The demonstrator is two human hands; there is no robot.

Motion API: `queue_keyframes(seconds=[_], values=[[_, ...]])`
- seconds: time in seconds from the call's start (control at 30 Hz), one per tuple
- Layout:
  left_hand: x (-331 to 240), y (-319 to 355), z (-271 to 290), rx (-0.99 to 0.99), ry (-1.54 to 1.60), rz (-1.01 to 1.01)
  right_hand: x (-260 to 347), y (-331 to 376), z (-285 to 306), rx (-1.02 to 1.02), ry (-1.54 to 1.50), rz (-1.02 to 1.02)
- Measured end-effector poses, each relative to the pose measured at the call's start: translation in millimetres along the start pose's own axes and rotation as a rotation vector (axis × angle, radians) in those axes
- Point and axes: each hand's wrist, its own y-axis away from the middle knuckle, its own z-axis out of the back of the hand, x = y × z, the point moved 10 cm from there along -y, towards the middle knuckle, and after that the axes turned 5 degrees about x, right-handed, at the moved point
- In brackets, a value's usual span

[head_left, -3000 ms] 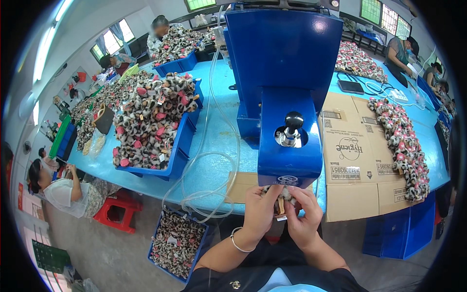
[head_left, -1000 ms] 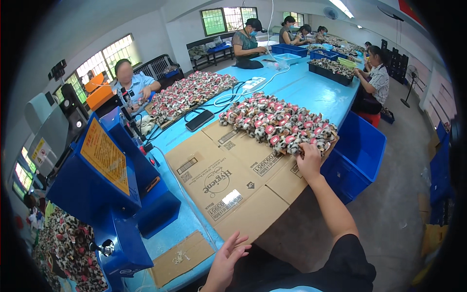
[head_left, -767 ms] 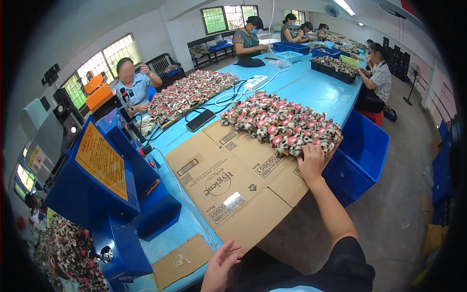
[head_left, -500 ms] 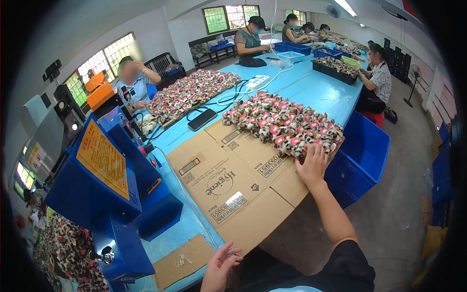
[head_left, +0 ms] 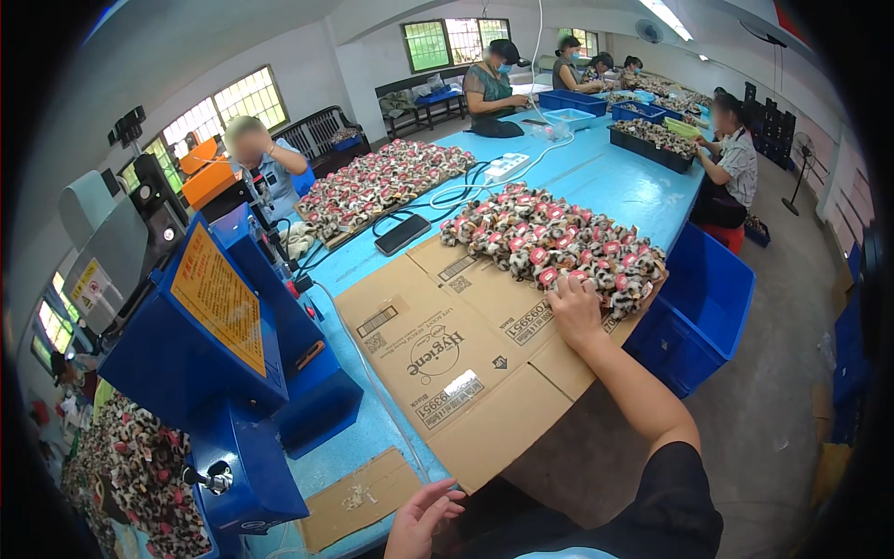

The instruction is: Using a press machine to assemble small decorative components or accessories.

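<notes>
My right hand (head_left: 575,313) reaches to the front edge of a dense batch of small spotted plush pieces (head_left: 549,233) with pink patches. Its fingers are curled over one plush piece there; the fingertips are partly hidden in the fur. The batch lies on a flattened brown cardboard sheet (head_left: 447,373). At the near edge of the blue table (head_left: 372,466), my left hand (head_left: 426,524) hangs open, fingers loosely bent, with nothing in it. Close by lies a small cardboard piece (head_left: 358,498) with pale scraps on it.
A blue machine (head_left: 200,345) with a yellow sign stands at left, above more plush pieces (head_left: 140,475). A phone (head_left: 402,235) and a power strip (head_left: 507,168) with cables lie beyond. Blue crates (head_left: 694,307) stand right of the table. Several people work around it.
My right hand has shifted left from the batch's right corner to its front edge. The view has turned slightly. My left hand has stayed near the table edge.
</notes>
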Motion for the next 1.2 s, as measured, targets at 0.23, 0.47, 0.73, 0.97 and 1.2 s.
queue_keyframes(seconds=[0.23,0.47,0.73,0.97,1.2], values=[[10,-2,10,-0.002,0.022,-0.037,-6,0,-1,-0.047,0.080,-0.013],[5,1,7,-0.005,0.010,-0.025,-12,4,-1,-0.020,0.067,-0.050],[-6,34,52,-0.085,0.021,-0.047,17,13,86,-0.036,-0.324,-0.053],[-55,173,154,-0.220,-0.203,-0.172,104,58,158,-0.051,-0.850,0.057],[-145,318,348,-1.295,-0.549,-0.562,159,84,195,-0.033,-1.064,0.257]])
